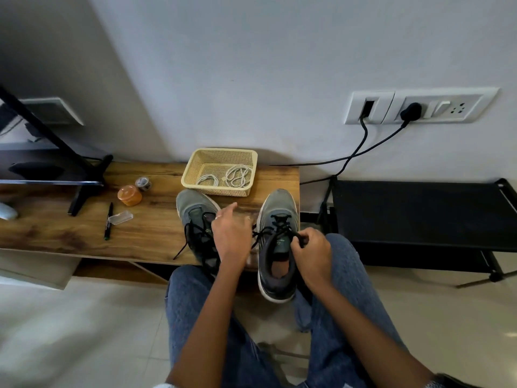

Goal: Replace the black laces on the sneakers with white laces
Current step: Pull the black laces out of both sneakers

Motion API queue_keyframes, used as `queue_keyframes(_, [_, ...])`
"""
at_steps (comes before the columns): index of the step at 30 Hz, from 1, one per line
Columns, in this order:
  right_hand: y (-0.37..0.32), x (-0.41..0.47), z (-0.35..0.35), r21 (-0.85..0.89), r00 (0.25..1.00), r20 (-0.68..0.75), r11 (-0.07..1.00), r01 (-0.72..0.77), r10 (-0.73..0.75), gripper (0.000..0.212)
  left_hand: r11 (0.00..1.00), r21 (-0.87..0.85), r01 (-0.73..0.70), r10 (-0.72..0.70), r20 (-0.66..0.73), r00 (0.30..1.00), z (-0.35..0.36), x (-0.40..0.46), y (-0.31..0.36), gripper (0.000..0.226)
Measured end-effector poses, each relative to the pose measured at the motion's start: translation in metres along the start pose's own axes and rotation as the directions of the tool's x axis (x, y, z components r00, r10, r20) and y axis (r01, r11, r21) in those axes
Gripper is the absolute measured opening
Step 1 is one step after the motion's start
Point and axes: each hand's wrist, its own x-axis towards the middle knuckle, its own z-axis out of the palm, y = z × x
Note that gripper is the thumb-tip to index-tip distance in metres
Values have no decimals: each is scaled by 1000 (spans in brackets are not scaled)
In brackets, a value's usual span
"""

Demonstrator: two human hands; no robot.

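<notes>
I see two grey sneakers on the wooden tabletop (156, 233), toes toward the wall. On the right sneaker (277, 242), my right hand (313, 254) pinches the black lace (279, 229) near the tongue, fingers curled around it. My left hand (232, 233) hovers between the shoes with fingers loosely extended, holding nothing as far as the motion blur lets me judge. It covers part of the left sneaker (195, 219), whose black lace hangs loose over the tabletop edge. The white laces (237, 176) lie coiled in a yellow basket (221, 155) just behind the shoes. Left of these: an orange container (129, 195), a tape roll (143, 184), a marker (108, 221), a clear case (120, 217) and a monitor stand (84, 189).
</notes>
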Motion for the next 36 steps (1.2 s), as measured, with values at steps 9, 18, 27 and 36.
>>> queue_keyframes(9, [-10,2,7,-291,915,102,868,402,-389,23,988,116,-97,80,146,986,34,-62,-5,40])
queue_keyframes(18, [-13,14,20,-397,849,145,756,520,-508,12,978,170,-117,99,112,989,32,-59,-5,34])
queue_keyframes(27, [-10,12,8,223,992,-128,974,48,-19,6,977,202,-68,52,85,995,34,-60,-5,36])
queue_keyframes(36, [-17,20,7,351,966,-12,906,-239,259,11,975,203,-96,79,87,993,34,-59,-6,32])
